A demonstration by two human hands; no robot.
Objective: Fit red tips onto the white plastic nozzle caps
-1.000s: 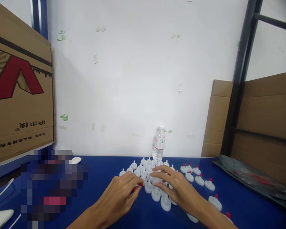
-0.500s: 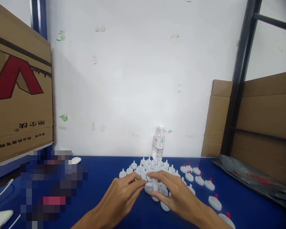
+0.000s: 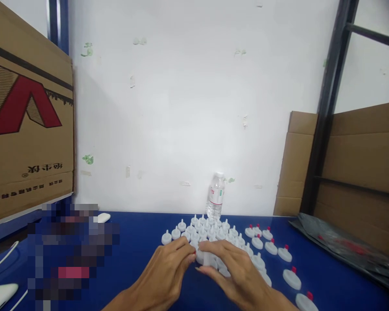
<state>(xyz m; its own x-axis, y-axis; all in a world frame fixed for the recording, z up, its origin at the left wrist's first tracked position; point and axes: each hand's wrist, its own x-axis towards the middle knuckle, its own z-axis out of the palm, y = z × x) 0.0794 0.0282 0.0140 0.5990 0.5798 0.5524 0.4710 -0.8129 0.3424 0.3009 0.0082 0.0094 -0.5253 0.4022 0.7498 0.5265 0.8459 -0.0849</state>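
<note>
My right hand (image 3: 235, 263) grips a translucent white nozzle lid (image 3: 208, 259) between thumb and fingers, its spout side turned toward my left hand. My left hand (image 3: 170, 265) is closed in a pinch at the lid's left side, and a sliver of a small red cap (image 3: 195, 252) shows at its fingertips. Whether the red cap sits on the spout is hidden by my fingers. Behind and under both hands stand several white nozzle lids (image 3: 182, 225) without caps, spouts up. To the right are several lids with red tips (image 3: 291, 278), spread over the blue table (image 3: 136, 235).
A clear water bottle (image 3: 215, 196) stands against the white wall behind the lids. Large cardboard boxes flank the table, one at the left (image 3: 29, 142). A dark plastic bag (image 3: 350, 246) lies at the right edge. White cables and a pixelated area are at the left.
My hands have come closer together, and the lid in my right hand has turned and shifted slightly left. The red cap is now more covered by my left fingers. The view has shifted slightly.
</note>
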